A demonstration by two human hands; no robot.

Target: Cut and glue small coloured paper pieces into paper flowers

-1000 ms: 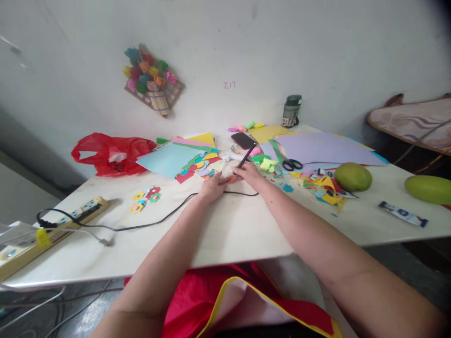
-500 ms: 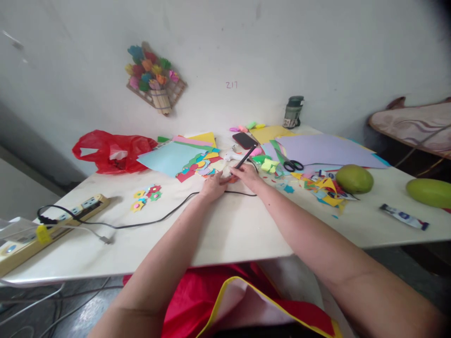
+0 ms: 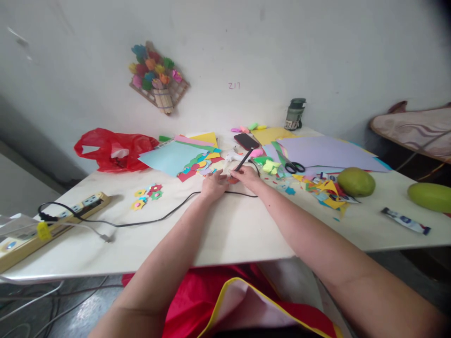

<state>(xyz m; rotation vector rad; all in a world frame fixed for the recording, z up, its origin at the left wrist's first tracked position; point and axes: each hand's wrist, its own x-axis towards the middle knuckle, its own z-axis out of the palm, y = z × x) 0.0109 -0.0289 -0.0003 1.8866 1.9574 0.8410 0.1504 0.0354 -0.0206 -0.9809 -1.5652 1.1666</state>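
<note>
My right hand (image 3: 250,179) is closed around a black pen (image 3: 244,160), its upper end slanting up and away to the right. Under the fingertips lies a small orange-red paper piece (image 3: 232,180), mostly hidden. From the other side, my left hand (image 3: 213,185) grips that piece at its edge, fingers close to the pen's lower end. Just beyond the hands is a white glue gun (image 3: 233,157), and a black cord (image 3: 165,217) passes beneath them. Several small paper flowers (image 3: 148,196) lie to the left.
Left are a red plastic bag (image 3: 116,150), coloured sheets (image 3: 169,157) and a power strip (image 3: 70,216). A phone (image 3: 246,141) lies behind the hands. Scissors (image 3: 294,167), paper scraps (image 3: 326,190), a green fruit (image 3: 356,182), a tube (image 3: 405,220) and a bottle (image 3: 295,114) are on the right.
The view has shifted slightly. Both hands stay in nearly the same place, with the pen still in my right hand and only slightly moved.
</note>
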